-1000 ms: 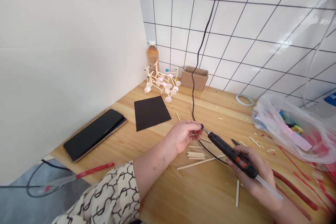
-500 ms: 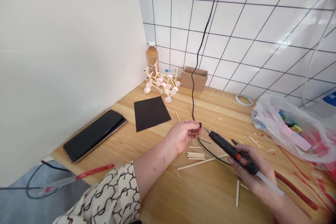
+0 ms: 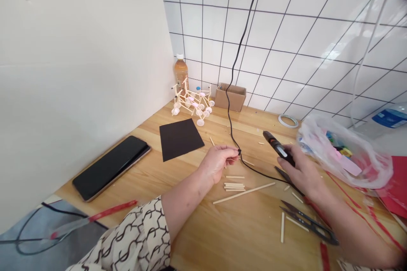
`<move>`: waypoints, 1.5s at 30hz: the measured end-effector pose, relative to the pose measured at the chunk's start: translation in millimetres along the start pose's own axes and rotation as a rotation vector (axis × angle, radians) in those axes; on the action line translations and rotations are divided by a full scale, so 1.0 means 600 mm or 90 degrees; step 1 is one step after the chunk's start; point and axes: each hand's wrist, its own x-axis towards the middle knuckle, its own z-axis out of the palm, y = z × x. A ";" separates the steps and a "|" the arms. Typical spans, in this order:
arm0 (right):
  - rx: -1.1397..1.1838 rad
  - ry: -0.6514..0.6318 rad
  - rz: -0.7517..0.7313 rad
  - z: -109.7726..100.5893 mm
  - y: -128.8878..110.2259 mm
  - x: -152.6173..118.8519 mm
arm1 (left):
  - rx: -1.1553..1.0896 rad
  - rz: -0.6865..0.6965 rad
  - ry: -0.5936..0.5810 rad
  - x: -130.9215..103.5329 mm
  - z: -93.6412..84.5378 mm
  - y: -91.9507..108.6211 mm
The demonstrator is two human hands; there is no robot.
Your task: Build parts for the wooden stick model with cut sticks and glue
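My left hand (image 3: pixel 219 161) is closed in a pinch, with a small black piece (image 3: pixel 239 152) at its fingertips. Part of that piece is covered by the fingers. My right hand (image 3: pixel 302 167) grips a black hot glue gun (image 3: pixel 276 146) over the right side of the table, its nozzle turned away from the left hand. Below the left hand lie several short wooden sticks (image 3: pixel 234 186) and one longer stick (image 3: pixel 244 193). Thread snips (image 3: pixel 310 222) rest under my right forearm, beside more cut sticks (image 3: pixel 282 228).
Small stick-built bicycle models (image 3: pixel 192 101) stand at the back beside a drink bottle (image 3: pixel 181 72) and a cardboard box (image 3: pixel 231 98). Black paper (image 3: pixel 181 139) and a phone (image 3: pixel 111 167) lie left. A tape roll (image 3: pixel 288 121) and plastic bag (image 3: pixel 346 152) are right. A black cable (image 3: pixel 233 67) crosses the table.
My right hand has moved the glue gun up and away from the left hand, uncovering the snips. The left hand still pinches the black piece in nearly the same place.
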 end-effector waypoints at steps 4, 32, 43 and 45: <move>0.080 0.007 0.014 -0.033 -0.036 0.018 | -0.002 0.005 0.001 0.000 0.000 0.003; -0.399 -0.042 -0.197 0.048 0.065 0.065 | 0.060 -0.011 -0.015 0.002 0.000 -0.007; -0.320 -0.231 -0.566 0.073 0.005 0.060 | 0.065 -0.025 -0.034 0.000 0.002 -0.011; -0.314 -0.244 -0.586 0.072 0.007 0.066 | 0.062 -0.028 -0.035 0.000 0.002 -0.010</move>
